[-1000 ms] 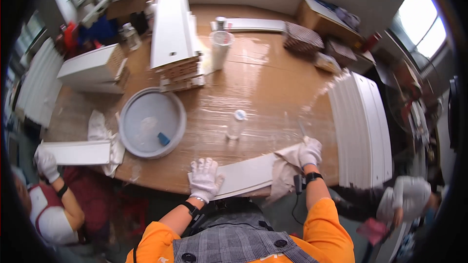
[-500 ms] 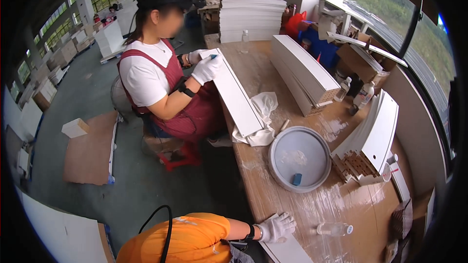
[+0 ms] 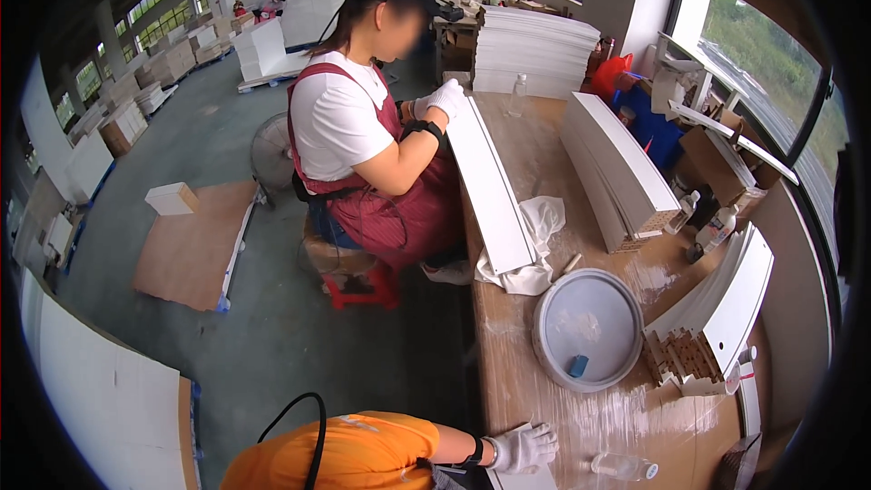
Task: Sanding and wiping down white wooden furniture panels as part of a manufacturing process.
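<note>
My left hand, in a white glove below an orange sleeve, lies flat with fingers spread on a white panel at the lower edge. Most of that panel is cut off by the frame. My right hand is out of view. Just right of my left hand, a clear bottle lies on its side on the table. Beyond it sits a round grey lid-like tray with a whitish smear and a small blue block in it.
A co-worker in a dark red apron sits on a red stool, gloved hands at the far end of a long white panel beside a white cloth. Stacked white panels and curved ones stand on the plastic-covered table.
The view has swung left, so everything sits further right in it. My left hand stays flat on its panel. The co-worker's hands have come together at their panel's far end.
</note>
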A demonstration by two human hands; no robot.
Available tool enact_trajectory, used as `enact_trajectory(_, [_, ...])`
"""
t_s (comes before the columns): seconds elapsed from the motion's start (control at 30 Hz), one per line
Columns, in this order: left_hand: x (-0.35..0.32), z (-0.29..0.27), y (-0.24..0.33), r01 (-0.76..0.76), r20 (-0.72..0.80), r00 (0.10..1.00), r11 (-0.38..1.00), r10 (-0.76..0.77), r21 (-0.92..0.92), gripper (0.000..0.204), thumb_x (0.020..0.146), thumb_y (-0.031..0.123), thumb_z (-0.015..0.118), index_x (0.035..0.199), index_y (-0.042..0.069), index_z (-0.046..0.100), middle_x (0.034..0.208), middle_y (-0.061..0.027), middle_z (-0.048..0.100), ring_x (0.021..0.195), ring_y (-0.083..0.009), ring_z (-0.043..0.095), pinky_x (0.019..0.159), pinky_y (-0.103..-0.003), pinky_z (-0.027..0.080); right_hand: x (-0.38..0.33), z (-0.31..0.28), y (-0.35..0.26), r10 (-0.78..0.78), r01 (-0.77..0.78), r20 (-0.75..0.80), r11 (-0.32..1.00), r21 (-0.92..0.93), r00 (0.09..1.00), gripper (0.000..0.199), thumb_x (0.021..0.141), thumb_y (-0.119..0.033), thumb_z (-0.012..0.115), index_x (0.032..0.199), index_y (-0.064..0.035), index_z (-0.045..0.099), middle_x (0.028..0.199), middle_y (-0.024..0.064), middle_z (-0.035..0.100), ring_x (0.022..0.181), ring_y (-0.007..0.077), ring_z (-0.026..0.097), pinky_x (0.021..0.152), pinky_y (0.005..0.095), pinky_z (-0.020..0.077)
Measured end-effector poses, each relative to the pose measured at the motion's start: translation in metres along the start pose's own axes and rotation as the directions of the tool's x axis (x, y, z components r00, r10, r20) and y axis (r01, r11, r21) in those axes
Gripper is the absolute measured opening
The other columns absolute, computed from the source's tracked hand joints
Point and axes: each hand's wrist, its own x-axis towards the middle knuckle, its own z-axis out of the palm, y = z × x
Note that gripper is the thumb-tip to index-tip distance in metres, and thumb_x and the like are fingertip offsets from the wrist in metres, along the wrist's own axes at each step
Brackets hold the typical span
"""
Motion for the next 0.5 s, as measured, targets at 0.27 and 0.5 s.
enact_trajectory(0.27, [0.005,0.019,-0.006,-0.022,-0.118,0.993,0.998,0.029,0.065,0.049,0.088,0.035,0.054,0.129,0.006,0.057,0.139,-0.0151,0.054,0.135,-0.0351,0.046,0.118,-0.055,0.027,0.016,0.001,-0.027,-0.088,0.089,0.037,0.996,-0.024,0.995,0.046,0.097,-0.029,0.049,0.134,-0.0016,0.056,0.142,0.0234,0.045,0.122,0.0458,0.05,0.102,0.0545,0.0396])
enact_trajectory(0.5, [-0.006,0.02,-0.014,-0.014,-0.117,0.993,0.997,0.023,0.076,0.05,0.09,0.032,0.053,0.133,0.005,0.055,0.139,-0.0166,0.053,0.134,-0.0353,0.047,0.118,-0.054,0.028,0.017,0.008,-0.041,-0.111,0.114,0.073,0.992,-0.043,0.991,0.048,0.098,-0.029,0.049,0.137,-0.0025,0.053,0.149,0.0231,0.04,0.127,0.0473,0.046,0.106,0.057,0.0358])
